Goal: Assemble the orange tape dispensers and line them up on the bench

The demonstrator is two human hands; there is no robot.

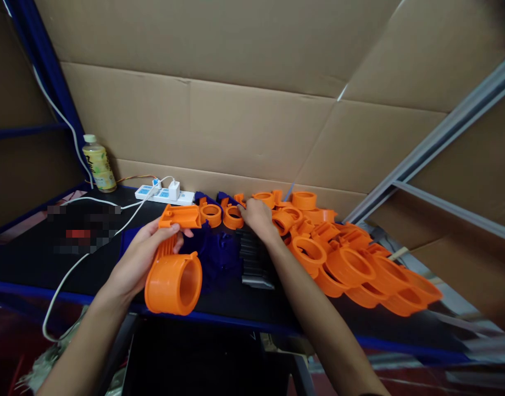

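My left hand (139, 258) is closed around an orange plastic part (173, 269) with a wide ring at the near end and a flat bracket at the far end, held above the black table (62, 264). My right hand (257, 216) reaches forward with its fingers bent down among small orange rings (233, 216) next to dark blue plastic parts (219, 247); whether it grips one is hidden. A large pile of orange ring parts (351, 264) lies to the right of that arm.
A white power strip (164, 193) with plugs and white cables (71, 269) lies at the back left, beside a drink bottle (99, 164). Cardboard walls enclose the back. A grey ribbed object (254, 258) lies under my right forearm. A metal frame (433, 143) rises at right.
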